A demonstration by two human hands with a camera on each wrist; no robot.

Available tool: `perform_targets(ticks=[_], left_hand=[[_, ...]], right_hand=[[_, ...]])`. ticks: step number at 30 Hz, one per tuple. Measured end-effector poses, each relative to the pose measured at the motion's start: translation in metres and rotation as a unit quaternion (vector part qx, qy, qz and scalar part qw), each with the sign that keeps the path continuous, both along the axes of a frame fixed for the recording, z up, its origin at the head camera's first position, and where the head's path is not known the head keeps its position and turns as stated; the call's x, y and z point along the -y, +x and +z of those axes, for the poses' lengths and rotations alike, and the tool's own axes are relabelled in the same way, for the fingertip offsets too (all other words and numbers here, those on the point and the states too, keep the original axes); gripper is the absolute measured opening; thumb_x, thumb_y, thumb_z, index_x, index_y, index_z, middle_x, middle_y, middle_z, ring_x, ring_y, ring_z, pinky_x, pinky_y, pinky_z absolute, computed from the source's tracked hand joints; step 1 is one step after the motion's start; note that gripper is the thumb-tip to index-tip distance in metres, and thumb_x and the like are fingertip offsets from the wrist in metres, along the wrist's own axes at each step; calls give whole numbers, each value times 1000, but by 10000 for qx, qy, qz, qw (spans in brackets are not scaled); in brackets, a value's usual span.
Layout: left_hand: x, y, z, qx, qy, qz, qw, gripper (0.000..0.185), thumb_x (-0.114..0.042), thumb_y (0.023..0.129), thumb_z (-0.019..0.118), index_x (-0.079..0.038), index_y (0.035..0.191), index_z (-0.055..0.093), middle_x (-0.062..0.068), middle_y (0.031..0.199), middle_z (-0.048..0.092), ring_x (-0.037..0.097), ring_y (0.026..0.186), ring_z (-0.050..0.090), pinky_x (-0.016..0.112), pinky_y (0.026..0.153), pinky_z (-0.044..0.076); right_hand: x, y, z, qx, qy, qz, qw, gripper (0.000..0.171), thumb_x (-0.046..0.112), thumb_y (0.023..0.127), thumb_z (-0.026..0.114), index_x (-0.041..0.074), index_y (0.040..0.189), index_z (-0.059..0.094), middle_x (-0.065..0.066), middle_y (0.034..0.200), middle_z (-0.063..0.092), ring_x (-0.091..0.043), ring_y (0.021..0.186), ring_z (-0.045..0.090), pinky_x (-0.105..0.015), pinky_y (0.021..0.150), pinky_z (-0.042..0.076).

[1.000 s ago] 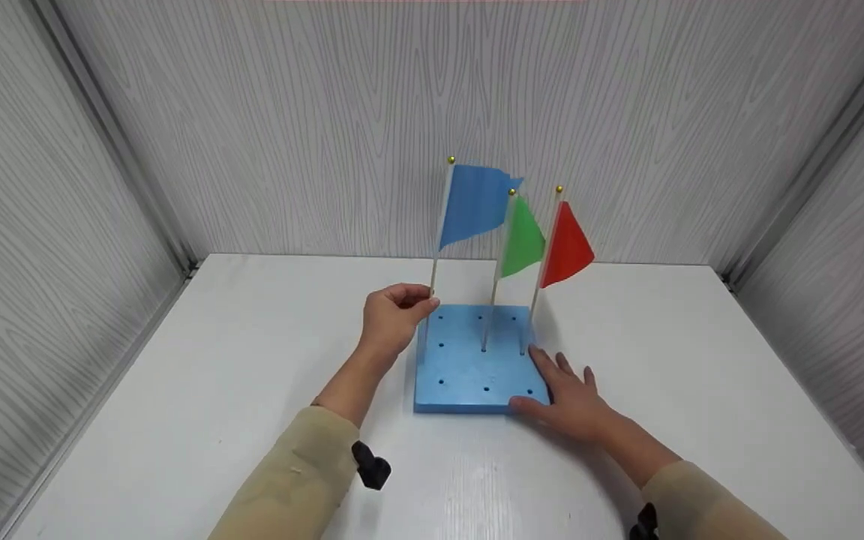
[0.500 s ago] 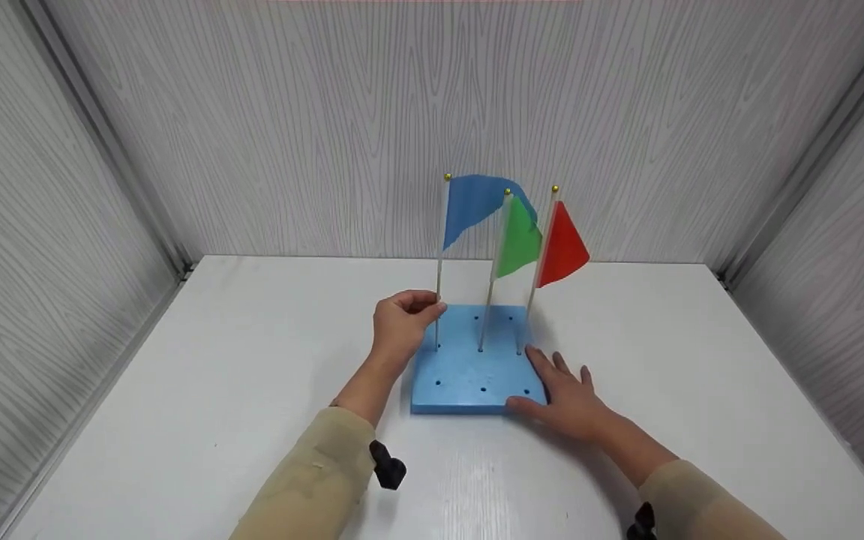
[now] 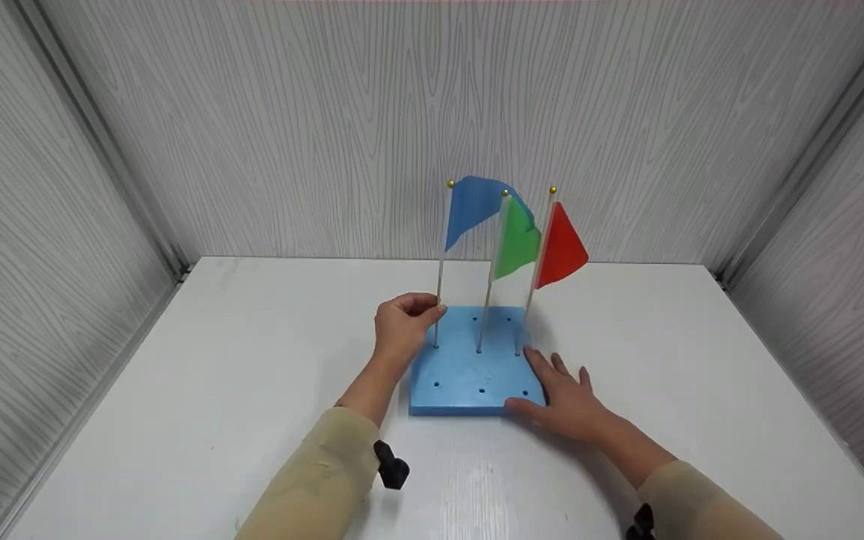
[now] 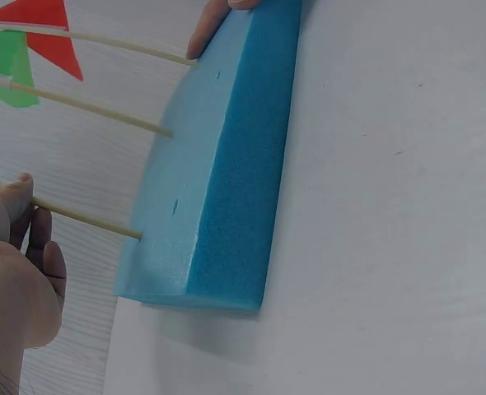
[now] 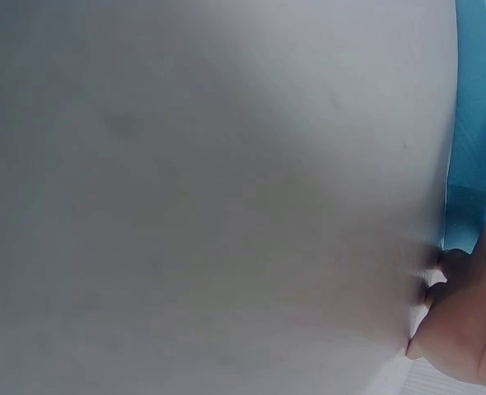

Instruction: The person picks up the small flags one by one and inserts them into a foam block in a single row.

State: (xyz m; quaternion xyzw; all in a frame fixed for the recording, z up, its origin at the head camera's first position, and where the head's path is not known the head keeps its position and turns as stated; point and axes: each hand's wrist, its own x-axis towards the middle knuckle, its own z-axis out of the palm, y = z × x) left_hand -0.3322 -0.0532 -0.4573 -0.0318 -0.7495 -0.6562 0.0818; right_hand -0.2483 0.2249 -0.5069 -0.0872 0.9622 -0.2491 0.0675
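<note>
My left hand (image 3: pixel 402 326) pinches the thin wooden stick of the blue flag (image 3: pixel 469 206) between thumb and fingers. In the left wrist view, that stick's lower end meets the top of the blue foam block (image 4: pixel 243 181) at its left middle hole. Beside it, the green flag (image 3: pixel 514 244) and the red flag (image 3: pixel 563 251) stand in the middle row, leaning slightly. Gold beads cap all three sticks. With fingers spread, my right hand (image 3: pixel 571 405) rests against the block's right side, thumb at its front corner.
The block sits on a white table (image 3: pixel 267 360). Several small holes show in its top, in the front and back rows. A grey wood-grain wall (image 3: pixel 312 135) rises behind the table, with side walls left and right.
The blue flag has come down and slightly right, from beside the left edge into line with the left middle hole. My left hand moved with it; the right hand stays at the block.
</note>
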Motion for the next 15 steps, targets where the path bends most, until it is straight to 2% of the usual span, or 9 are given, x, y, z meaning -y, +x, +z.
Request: perform_targets(ticks=[7, 15], left_hand=[[0, 1, -6, 117, -95, 37, 9999, 11, -12, 94, 83, -10, 105, 81, 3, 99, 74, 20, 96, 68, 29, 82, 57], [2, 5, -6, 72, -243, -21, 9997, 15, -14, 95, 82, -7, 109, 81, 3, 99, 75, 20, 95, 67, 30, 81, 57]], right_hand=[[-1, 1, 1, 26, 6, -6, 10000, 109, 81, 91, 58, 22, 172, 16, -15, 173, 26, -44, 161, 8, -71, 122, -7], [0, 2, 2, 43, -28, 12, 10000, 110, 80, 91, 59, 22, 172, 15, -16, 173, 26, -45, 161, 8, -71, 122, -7]])
